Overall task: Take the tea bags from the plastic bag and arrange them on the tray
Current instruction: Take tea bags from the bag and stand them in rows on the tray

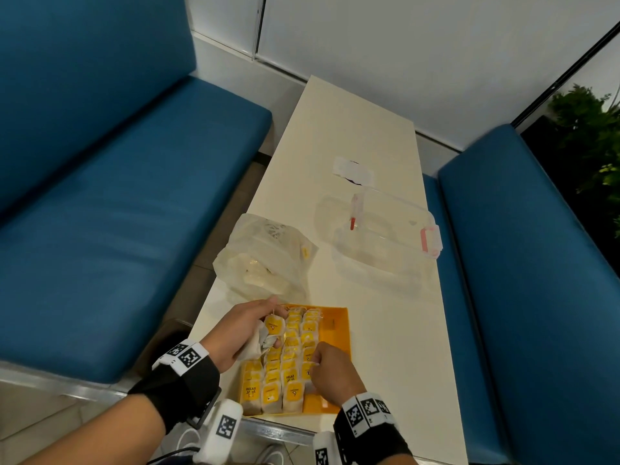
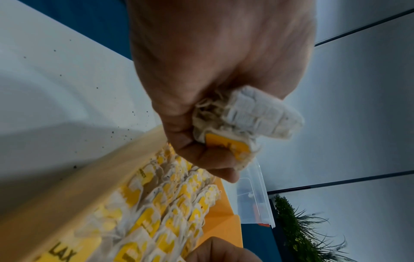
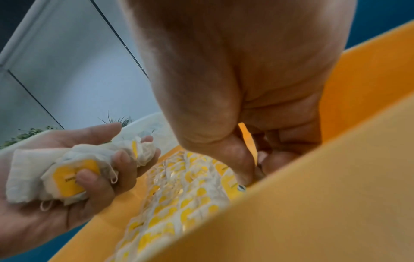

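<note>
An orange tray (image 1: 337, 325) at the table's near edge holds several rows of yellow-labelled tea bags (image 1: 292, 367). My left hand (image 1: 241, 330) hovers over the tray's left side and grips a bunch of tea bags (image 1: 272, 327), seen again in the right wrist view (image 3: 74, 173) and the left wrist view (image 2: 241, 124). My right hand (image 1: 330, 367) reaches down into the tray's right rows, thumb and fingers pinching a tea bag (image 3: 230, 180) among those lying there. A crumpled clear plastic bag (image 1: 265, 260) with more tea bags lies just beyond the tray.
A clear lidded plastic container (image 1: 385, 239) with pink clasps stands to the right of the bag. A small white packet (image 1: 352, 171) lies farther back. Blue benches (image 1: 134, 229) flank the narrow white table (image 1: 385, 330). A green plant (image 1: 590, 135) is at the far right.
</note>
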